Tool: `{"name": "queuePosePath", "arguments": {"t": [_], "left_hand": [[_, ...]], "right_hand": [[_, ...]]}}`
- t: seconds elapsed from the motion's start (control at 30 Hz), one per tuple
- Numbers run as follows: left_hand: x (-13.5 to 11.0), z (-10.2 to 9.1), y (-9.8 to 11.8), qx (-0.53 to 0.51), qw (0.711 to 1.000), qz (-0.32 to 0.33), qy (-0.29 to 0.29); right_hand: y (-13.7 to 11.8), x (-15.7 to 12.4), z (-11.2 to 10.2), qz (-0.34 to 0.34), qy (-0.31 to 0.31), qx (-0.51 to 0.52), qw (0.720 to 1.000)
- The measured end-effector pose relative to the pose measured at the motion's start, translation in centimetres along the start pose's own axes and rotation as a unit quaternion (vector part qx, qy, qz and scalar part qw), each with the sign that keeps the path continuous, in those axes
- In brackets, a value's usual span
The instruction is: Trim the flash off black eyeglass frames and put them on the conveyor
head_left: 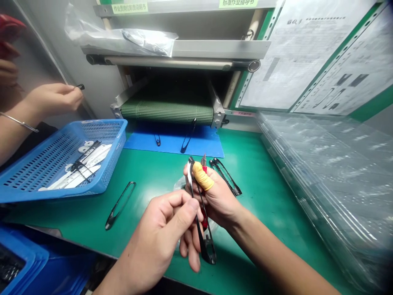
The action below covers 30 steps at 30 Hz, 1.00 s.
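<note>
My left hand (159, 233) pinches a long, narrow black plastic loop frame (205, 239) between thumb and fingers. The frame has a shiny strip along its upper end. My right hand (217, 200), with a yellow finger cot (202, 176) on one finger, stands just behind the frame. It grips a red-handled craft knife (204, 160), whose tip shows above the fingers. Much of the knife's handle is hidden by the hand. Another black frame (225, 176) lies on the green mat (159, 180), close to my right hand, and a further one (120, 205) lies to the left.
A co-worker's hand (52, 100) holds a small black piece at the left, above a blue perforated basket (104, 125) of white parts and black frames. Behind stand a green conveyor belt (167, 111) and blue mat (175, 143). Clear plastic sheets (322, 184) lie on the right.
</note>
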<state>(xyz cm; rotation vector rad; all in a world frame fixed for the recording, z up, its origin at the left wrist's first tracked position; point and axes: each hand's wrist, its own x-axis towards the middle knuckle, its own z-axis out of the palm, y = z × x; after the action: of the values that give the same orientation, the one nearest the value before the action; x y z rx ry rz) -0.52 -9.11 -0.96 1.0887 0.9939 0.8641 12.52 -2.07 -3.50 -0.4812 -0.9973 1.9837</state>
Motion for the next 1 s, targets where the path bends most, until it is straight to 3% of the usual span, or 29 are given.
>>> {"name": "queuePosePath", "arguments": {"t": [0.07,0.1,0.17,0.2,0.27,0.33,0.47,0.6,0.73,0.83,0.93,1.0], "left_hand": [[-0.9,-1.9,-2.1,0.138,0.983,0.041,0.114],[-1.5,-3.3,-3.5,0.224,0.953,0.059,0.197],[-3.1,-6.7,-6.8,0.378,0.847,0.067,0.367],[-4.0,-8.5,-8.5,0.424,0.802,0.070,0.414],[-5.6,-11.7,-11.1,0.496,0.750,0.058,0.433],[-6.5,-13.9,-12.6,0.541,0.738,0.034,0.402],[-6.2,-15.1,-12.4,0.539,0.746,0.025,0.389],[-6.3,-14.6,-9.5,0.510,0.767,0.020,0.388],[-6.6,-12.6,-5.2,0.307,0.866,0.077,0.387],[-5.2,-9.9,-2.2,0.127,0.914,0.130,0.362],[-2.7,-7.0,-0.3,0.011,0.955,0.071,0.286],[-1.0,-5.6,0.4,-0.010,0.972,0.038,0.230]], "right_hand": [[-0.2,0.1,-0.2,-0.005,0.002,-0.001,1.000],[-0.4,0.1,-0.3,-0.010,0.008,-0.002,1.000],[-0.8,0.4,-0.5,-0.019,0.023,-0.006,1.000],[-0.9,0.5,-0.6,-0.021,0.029,-0.008,0.999],[-1.2,0.7,-0.7,-0.022,0.039,-0.011,0.999],[-1.3,0.8,-0.7,-0.020,0.048,-0.012,0.999],[-1.4,0.6,-0.6,-0.018,0.068,-0.023,0.997],[-1.4,0.5,-1.0,-0.004,0.053,-0.062,0.997],[-0.8,0.6,-1.2,0.041,0.019,-0.085,0.995],[0.4,0.3,-0.6,0.059,-0.003,-0.070,0.996],[1.8,-0.5,0.5,0.083,-0.030,-0.056,0.995],[2.5,-1.1,1.1,0.089,-0.061,-0.041,0.993]]}}
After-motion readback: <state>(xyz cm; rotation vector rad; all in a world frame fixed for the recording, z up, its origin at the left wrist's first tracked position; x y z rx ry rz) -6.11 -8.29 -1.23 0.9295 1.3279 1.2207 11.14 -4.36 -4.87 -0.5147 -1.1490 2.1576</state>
